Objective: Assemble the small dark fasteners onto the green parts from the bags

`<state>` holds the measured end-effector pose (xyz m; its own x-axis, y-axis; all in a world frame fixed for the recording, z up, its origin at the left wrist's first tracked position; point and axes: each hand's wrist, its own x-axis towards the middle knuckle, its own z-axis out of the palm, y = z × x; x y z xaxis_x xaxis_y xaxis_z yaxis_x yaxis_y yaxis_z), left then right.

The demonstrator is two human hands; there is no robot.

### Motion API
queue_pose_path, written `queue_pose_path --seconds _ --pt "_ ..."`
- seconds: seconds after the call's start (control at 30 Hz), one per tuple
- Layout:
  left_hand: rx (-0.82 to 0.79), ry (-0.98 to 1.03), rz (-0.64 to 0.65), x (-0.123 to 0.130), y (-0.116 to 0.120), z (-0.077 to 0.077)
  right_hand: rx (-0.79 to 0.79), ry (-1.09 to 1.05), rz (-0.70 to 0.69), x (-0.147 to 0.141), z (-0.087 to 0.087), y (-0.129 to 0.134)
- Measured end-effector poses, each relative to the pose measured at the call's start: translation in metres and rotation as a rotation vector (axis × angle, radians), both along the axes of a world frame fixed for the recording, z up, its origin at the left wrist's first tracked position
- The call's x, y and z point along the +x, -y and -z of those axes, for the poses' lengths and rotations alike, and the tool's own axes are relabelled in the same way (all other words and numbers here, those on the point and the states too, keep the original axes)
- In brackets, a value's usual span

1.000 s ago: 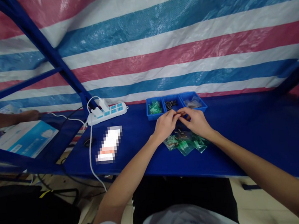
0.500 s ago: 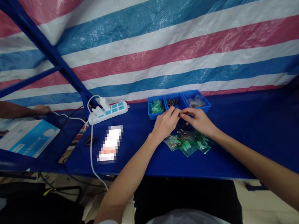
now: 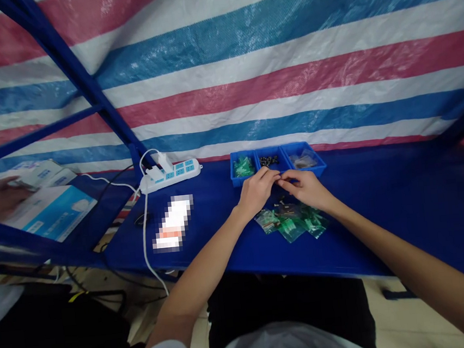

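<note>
My left hand [image 3: 257,189] and my right hand [image 3: 305,188] meet at the fingertips above the blue table. Both are closed in a pinch, and whatever lies between the fingers is too small to make out. Just behind them stands a blue divided tray [image 3: 237,181]. Its left compartment holds green packets [image 3: 243,167], the middle one small dark parts [image 3: 269,161], the right one clear plastic bags [image 3: 304,159]. Below my hands, several small clear bags with green contents [image 3: 290,227] lie in a pile, with a few small loose pieces beside them.
A white power strip [image 3: 174,174] with plugs and a white cable [image 3: 145,248] is at the left. Nearer lies a blurred-out bright rectangle [image 3: 174,223]. Beyond the blue frame post [image 3: 115,117], a co-worker's hand [image 3: 2,197] is over white-and-blue boxes [image 3: 61,212]. Striped sheeting hangs behind.
My hands stay together in nearly the same place, with slight finger movement. At the left, the co-worker's hand has shifted and a white box now shows beside it.
</note>
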<state>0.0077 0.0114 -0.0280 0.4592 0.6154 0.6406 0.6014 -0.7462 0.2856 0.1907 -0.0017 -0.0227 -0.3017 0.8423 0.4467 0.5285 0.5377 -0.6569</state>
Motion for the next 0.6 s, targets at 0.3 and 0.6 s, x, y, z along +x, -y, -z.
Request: queue_pose_path --seconds 0.3,0.6 --pt "-0.095 0.062 0.019 0.0051 0.006 -0.0061 0.277 0.163 0.064 -0.0026 0.0022 0.004" --pt "-0.216 0.109 0.088 0.0047 -0.0027 -0.0061 0.297 0.141 0.026 0.0005 -0.0026 0.006"
